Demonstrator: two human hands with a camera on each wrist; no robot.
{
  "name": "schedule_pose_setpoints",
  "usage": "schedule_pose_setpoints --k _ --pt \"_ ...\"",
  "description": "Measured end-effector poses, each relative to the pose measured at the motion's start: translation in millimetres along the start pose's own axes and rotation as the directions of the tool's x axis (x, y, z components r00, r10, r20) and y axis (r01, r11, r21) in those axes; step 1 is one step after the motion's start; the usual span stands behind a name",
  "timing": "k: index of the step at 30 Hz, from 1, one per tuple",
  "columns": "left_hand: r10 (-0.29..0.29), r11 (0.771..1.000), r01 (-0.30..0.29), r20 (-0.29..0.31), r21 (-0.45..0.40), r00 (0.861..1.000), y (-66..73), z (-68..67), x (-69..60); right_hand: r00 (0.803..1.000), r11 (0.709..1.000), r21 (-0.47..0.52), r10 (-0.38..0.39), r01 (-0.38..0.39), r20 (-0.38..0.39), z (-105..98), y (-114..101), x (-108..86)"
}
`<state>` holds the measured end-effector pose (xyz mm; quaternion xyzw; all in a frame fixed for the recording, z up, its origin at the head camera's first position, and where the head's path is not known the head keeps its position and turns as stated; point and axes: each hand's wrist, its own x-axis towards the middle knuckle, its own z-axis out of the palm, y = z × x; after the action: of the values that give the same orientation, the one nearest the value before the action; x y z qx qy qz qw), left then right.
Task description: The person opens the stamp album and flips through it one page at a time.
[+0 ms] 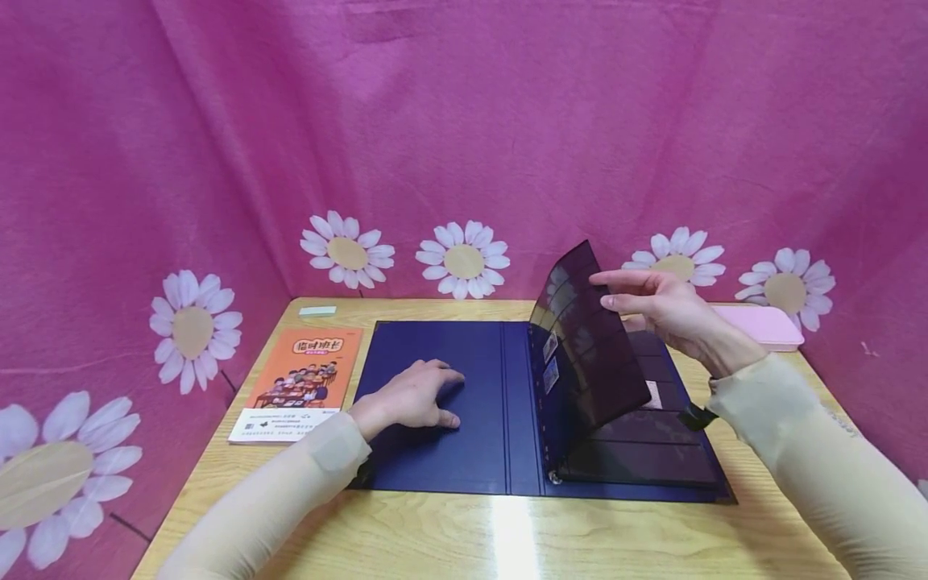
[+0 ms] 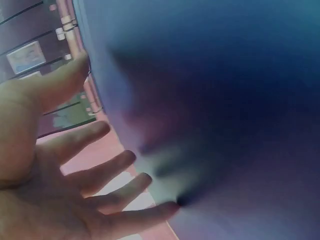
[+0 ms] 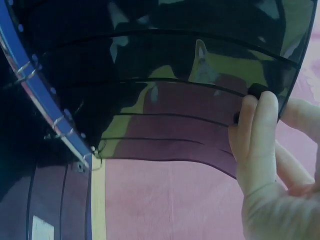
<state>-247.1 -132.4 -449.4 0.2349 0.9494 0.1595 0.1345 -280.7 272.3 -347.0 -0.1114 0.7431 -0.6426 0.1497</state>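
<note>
A dark blue ring-bound album (image 1: pixel 464 451) lies opened out on the table. My right hand (image 1: pixel 670 314) pinches the outer edge of a dark, see-through pocket page (image 1: pixel 598 346), which stands raised and bowed from the rings. In the right wrist view, fingers (image 3: pixel 264 135) lie against the page's face. Two small stamp-like pictures (image 1: pixel 551 374) show near the binding. Below the raised page is another dark pocket page (image 1: pixel 638 451) with a pale piece (image 1: pixel 652 395) in it. My left hand (image 1: pixel 413 395), fingers spread, rests on the bare inside cover and holds nothing.
An orange illustrated booklet (image 1: pixel 308 362) with a white lower band lies left of the album. A pale green strip (image 1: pixel 317 311) is at the back left, and a pink case (image 1: pixel 761 325) at the back right. Pink flowered cloth (image 1: pixel 464 145) surrounds the wooden table (image 1: pixel 406 532).
</note>
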Motion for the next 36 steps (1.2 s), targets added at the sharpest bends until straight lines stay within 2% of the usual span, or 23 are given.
schedule_pose_setpoints --k 4,6,8,11,14,19,23,27,36 --pt "0.05 0.994 -0.062 -0.13 -0.094 0.99 8.2 -6.6 0.3 0.999 0.999 0.015 -0.031 0.03 0.008 13.4 -2.3 6.1" --pt "0.076 0.985 -0.104 -0.197 -0.136 0.977 16.3 -9.4 1.0 0.999 0.999 0.016 -0.04 0.04 0.009 19.6 -3.7 9.0" --pt "0.099 0.972 -0.151 -0.27 -0.18 0.958 27.1 -11.6 1.5 0.999 0.999 0.001 -0.044 0.044 0.006 25.0 -4.5 12.2" --pt "0.107 0.935 -0.217 -0.362 -0.279 0.926 48.6 -17.6 0.0 0.999 0.997 -0.061 -0.051 0.05 -0.008 32.3 -5.6 16.8" --pt "0.094 0.886 -0.266 -0.416 -0.379 0.905 72.4 -27.6 -3.3 0.998 0.991 -0.117 -0.062 0.061 -0.012 38.6 -6.4 20.9" --pt "0.077 0.816 -0.302 -0.425 -0.492 0.902 106.0 -44.7 -7.5 0.997 0.992 -0.099 -0.079 0.079 0.007 49.0 -8.2 25.3" --pt "0.108 0.789 -0.332 -0.415 -0.517 0.904 124.5 -53.8 -8.3 0.995 0.991 -0.089 -0.1 0.101 0.012 54.9 -9.3 27.9" --pt "0.128 0.793 -0.338 -0.404 -0.507 0.906 133.2 -55.8 -8.2 0.992 0.985 -0.119 -0.122 0.124 0.024 59.3 -9.8 31.1" --pt "0.154 0.801 -0.35 -0.397 -0.486 0.905 136.1 -53.3 -6.9 0.991 0.984 -0.125 -0.128 0.131 0.035 65.0 -11.8 33.2"
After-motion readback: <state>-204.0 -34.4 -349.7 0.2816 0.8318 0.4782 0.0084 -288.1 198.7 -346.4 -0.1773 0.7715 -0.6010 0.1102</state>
